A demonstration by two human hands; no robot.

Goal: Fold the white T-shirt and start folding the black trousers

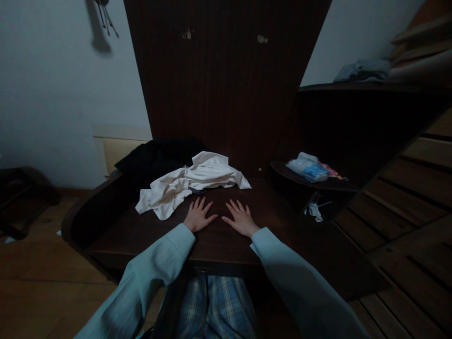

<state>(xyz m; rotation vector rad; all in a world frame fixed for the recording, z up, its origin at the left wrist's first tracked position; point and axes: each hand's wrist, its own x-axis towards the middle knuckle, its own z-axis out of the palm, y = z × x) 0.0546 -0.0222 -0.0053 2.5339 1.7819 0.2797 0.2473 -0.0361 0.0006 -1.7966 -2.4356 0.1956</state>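
Observation:
Both of my hands rest palm down on a dark brown wooden desk (226, 245), with nothing in either. My left hand (199, 215) lies flat with its fingers spread, just in front of a crumpled white garment (208, 172). To the right, my right hand (242, 219) is also flat with fingers apart; a small gap of bare wood separates the two thumbs. The white garment lies bunched toward the back of the desk, and its folds hide its exact kind. Behind it on the left is a heap of black cloth (155, 157).
A small shelf (310, 183) on the right carries a blue and white plastic packet (309, 168). Below it hangs a crumpled white scrap (314, 212). Folded cloth (363, 70) sits on the upper shelf. Wooden slats (406, 202) stand at right, and a dark stool-like object (21, 197) at left.

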